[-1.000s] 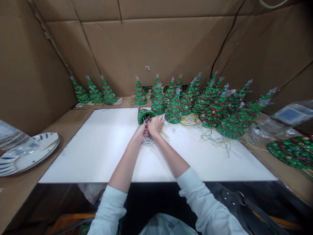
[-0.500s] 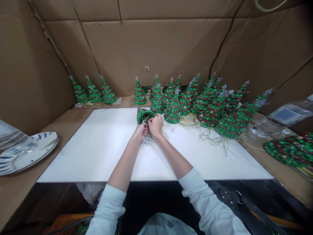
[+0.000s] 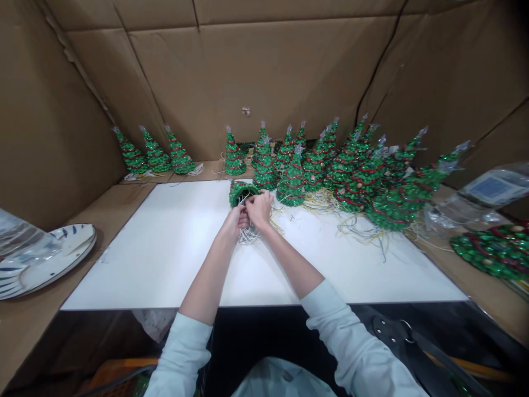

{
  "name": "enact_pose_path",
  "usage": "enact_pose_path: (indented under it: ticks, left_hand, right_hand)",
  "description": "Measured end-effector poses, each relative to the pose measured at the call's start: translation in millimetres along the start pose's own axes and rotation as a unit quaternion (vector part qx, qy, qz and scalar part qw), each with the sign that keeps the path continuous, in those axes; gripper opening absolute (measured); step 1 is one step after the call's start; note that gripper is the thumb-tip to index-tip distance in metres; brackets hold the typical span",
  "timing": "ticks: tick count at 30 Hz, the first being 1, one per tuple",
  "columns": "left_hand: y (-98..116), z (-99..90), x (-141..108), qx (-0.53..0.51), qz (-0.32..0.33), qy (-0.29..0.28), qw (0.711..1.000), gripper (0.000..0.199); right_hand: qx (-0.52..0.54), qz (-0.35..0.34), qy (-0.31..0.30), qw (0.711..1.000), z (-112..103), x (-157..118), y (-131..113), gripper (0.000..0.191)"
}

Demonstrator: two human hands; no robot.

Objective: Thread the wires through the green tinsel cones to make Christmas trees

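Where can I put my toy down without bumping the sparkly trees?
Try the white board, bare between the left hand and the blue-patterned plate. It's crowded right of the right hand, where green trees and loose wires spread.

One head-worn camera looks forward and down.
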State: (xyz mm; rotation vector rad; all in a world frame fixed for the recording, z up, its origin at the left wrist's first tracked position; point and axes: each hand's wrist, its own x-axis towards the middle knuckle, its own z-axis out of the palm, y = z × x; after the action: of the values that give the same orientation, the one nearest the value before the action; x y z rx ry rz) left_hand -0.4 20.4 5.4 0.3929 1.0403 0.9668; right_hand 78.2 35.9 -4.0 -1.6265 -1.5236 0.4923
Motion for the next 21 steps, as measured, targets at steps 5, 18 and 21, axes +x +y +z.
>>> enact_pose_path:
  ticks: [5,18,21]
  left_hand:
    - [2.8,-2.0,-0.1,-0.013,-0.011,-0.028,0.999,0.026]
    - [-7.4,1.1,0.7,0.049,0.083,0.04,0.995,0.023]
    - [-7.9,0.1,1.8,0.045,0.092,0.05,0.994,0.023]
  right_hand:
    - [0.017,0.013,-0.077,0.997,-9.8,2.9,-1.9,0.026]
    - [0.083,0.006,-0.145,0.986,-24.7,11.3,11.8,0.045]
    - [0.077,-0.015,-0.159,0.984,-25.9,9.3,15.4,0.044]
